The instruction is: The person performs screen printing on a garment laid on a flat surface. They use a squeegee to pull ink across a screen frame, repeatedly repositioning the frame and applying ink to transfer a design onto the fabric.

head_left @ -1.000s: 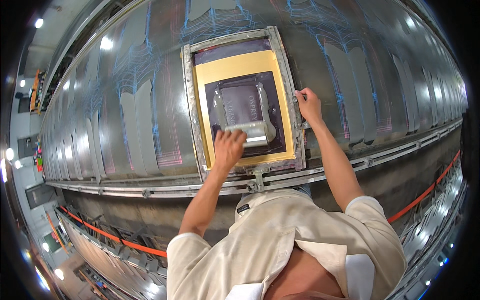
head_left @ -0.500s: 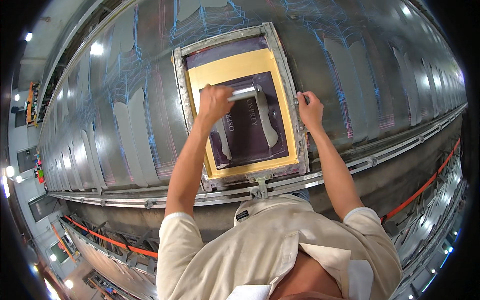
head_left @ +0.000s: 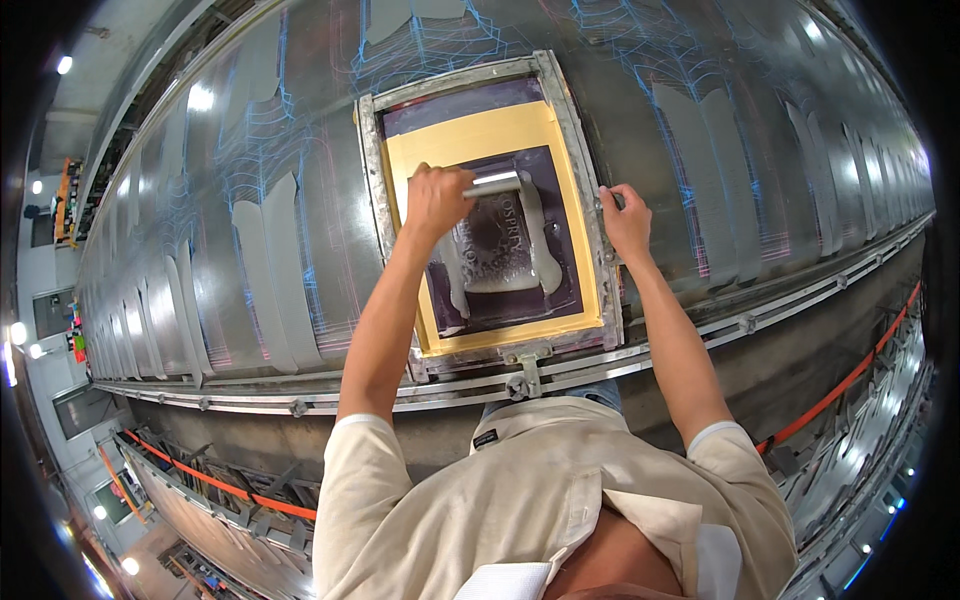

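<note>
A screen-printing frame (head_left: 369, 170) with worn metal sides lies on the long dark table in front of me. Inside it, yellow tape borders a dark purple mesh (head_left: 500, 312) with lettering. My left hand (head_left: 438, 200) is closed around one end of a metal squeegee (head_left: 497, 186), which lies across the upper part of the mesh. Thick grey ink (head_left: 541, 235) runs in streaks down both sides, and a thin grey film covers the middle below the squeegee. My right hand (head_left: 627, 222) grips a small dark handle (head_left: 609, 199) on the frame's right side.
Grey printed shapes (head_left: 268, 270) and blue line patterns (head_left: 680, 140) repeat along the table (head_left: 330, 240). A metal rail (head_left: 690, 355) with clamps runs along its near edge, where a bracket (head_left: 528, 370) joins the frame. Orange strips (head_left: 845, 375) line racks behind me on both sides.
A thin grey ink film with a band at its lower edge now lies on the mesh's middle, which was dark before. Both hands keep their grips; the squeegee sits in nearly the same place.
</note>
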